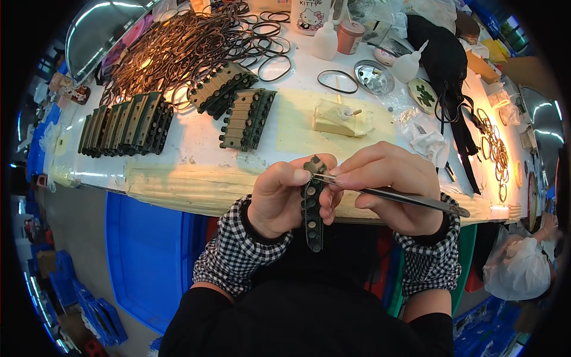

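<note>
My left hand (275,199) is closed round a narrow dark green strip (313,217) with round studs along it, held up at the table's front edge. The strip hangs nearly upright, its lower end free below my fingers. In my right hand (398,181) is a pair of metal tweezers (413,200), gripped between thumb and fingers. The tweezer tips reach the strip's upper part beside my left thumb; whether they pinch anything there is too small to tell. Beyond my hands lies a yellowish block (339,118) with a small stick on top.
Bundles of similar studded pieces (247,119) stand at left, with a long row (125,125) beside them. A heap of dark loops (178,53) lies behind. Squeeze bottles (325,41), a round metal dish (373,76) and a black bag (437,56) occupy the back right.
</note>
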The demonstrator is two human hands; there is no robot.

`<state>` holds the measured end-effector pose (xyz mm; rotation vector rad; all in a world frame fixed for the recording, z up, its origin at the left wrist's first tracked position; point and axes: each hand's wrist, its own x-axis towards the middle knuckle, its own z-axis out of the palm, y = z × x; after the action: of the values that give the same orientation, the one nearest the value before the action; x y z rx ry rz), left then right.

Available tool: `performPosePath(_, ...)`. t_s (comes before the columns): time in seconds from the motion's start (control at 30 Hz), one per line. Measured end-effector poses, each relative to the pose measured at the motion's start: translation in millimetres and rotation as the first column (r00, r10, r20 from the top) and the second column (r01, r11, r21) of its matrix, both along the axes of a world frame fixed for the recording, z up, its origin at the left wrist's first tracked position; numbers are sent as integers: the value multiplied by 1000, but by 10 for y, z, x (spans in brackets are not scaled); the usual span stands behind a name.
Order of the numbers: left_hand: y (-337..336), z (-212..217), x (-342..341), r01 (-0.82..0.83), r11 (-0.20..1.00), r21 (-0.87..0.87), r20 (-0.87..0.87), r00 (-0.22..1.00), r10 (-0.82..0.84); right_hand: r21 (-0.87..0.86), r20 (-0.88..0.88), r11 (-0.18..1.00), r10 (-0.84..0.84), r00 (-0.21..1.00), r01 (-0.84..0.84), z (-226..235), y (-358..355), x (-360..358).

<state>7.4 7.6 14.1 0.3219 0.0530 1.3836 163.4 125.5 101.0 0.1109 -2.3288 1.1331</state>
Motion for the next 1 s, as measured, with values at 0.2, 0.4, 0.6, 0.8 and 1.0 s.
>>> performPosePath(0.2, -4, 10, 1, -4, 1000, 20, -36, 999, 4, -62, 50, 997, 44, 998, -41, 23, 56, -12)
performPosePath(0.4, -8, -15, -1, 8, 1000, 10, -44, 999, -7, -128, 57, 989, 78, 995, -70, 37, 63, -29)
performPosePath(0.6, -7, -18, 4, 8, 999, -33, -20, 1000, -9, -99, 60, 993, 65, 996, -59, 7, 73, -16)
performPosePath(0.8, 10, -11, -2, 7, 997, -72, 11, 1000, -7, -50, 34, 995, 86, 996, -84, -24, 124, -40)
performPosePath(1.0, 4, -17, -1, -22, 998, -63, -33, 999, 20, -103, 10, 993, 64, 998, -62, -107, 127, -46)
